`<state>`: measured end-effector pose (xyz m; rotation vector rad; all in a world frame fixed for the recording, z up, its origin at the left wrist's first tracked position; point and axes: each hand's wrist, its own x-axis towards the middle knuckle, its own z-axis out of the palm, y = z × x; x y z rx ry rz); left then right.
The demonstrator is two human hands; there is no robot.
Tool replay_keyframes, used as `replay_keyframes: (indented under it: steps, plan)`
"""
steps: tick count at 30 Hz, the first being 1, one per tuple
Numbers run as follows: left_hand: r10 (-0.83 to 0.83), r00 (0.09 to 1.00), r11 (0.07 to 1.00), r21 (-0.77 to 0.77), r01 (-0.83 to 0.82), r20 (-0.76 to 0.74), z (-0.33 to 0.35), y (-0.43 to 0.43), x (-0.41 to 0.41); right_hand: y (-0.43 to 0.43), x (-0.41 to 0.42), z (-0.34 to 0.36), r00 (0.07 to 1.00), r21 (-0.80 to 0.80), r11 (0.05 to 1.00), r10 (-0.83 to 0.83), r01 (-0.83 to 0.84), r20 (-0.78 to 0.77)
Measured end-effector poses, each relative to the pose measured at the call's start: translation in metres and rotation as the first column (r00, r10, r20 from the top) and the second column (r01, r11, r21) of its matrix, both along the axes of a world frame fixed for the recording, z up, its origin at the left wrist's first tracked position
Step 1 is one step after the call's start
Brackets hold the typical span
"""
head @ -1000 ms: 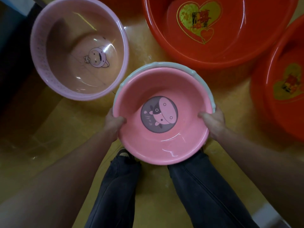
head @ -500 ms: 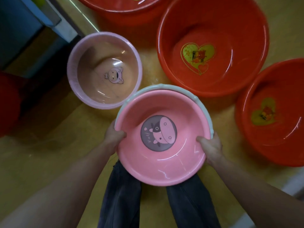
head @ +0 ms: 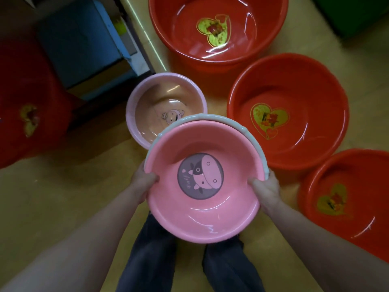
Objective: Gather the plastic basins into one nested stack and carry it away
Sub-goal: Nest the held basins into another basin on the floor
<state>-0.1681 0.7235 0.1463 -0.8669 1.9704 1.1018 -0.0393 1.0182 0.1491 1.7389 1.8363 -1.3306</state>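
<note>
A glossy pink basin [head: 189, 213] with a cartoon cow print sits nested in a pale-rimmed basin [head: 255, 140], held mid-frame over the person's legs. The left hand [head: 143, 182] grips the rims at 9 o'clock and the right hand [head: 266, 188] at 3, thumbs curled inside. At 11 o'clock the stack partly hides a lilac basin [head: 145, 98]. A large red basin [head: 294, 85] crowds in at 2 o'clock. Bare floor [head: 73, 197] opens at 8 o'clock.
</note>
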Motion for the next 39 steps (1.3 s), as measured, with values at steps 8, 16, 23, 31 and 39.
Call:
replay_keyframes:
  steps: [8, 16, 23, 31, 39]
  plan:
    - [0.046, 0.999, 0.999, 0.008, -0.046, -0.011, -0.012, -0.024, -0.038, -0.012, -0.058, -0.013, 0.996, 0.05, 0.995, 0.085, -0.086, 0.007]
    - [0.108, 0.992, 0.994, -0.008, -0.108, 0.06, -0.02, -0.055, -0.066, -0.038, -0.097, -0.015, 0.989, 0.067, 0.987, 0.148, -0.149, 0.012]
    - [0.1, 0.993, 0.995, 0.018, -0.102, 0.06, -0.023, -0.081, -0.09, -0.061, -0.12, -0.022, 0.985, 0.084, 0.981, 0.174, -0.174, 0.007]
    - [0.096, 0.994, 0.995, 0.022, -0.097, 0.046, -0.018, -0.097, -0.127, -0.082, -0.153, -0.023, 0.99, 0.074, 0.987, 0.142, -0.143, 0.017]
    - [0.08, 0.996, 0.997, 0.002, -0.08, 0.026, -0.021, -0.097, -0.155, -0.08, -0.188, -0.038, 0.991, 0.043, 0.99, 0.137, -0.136, -0.008]
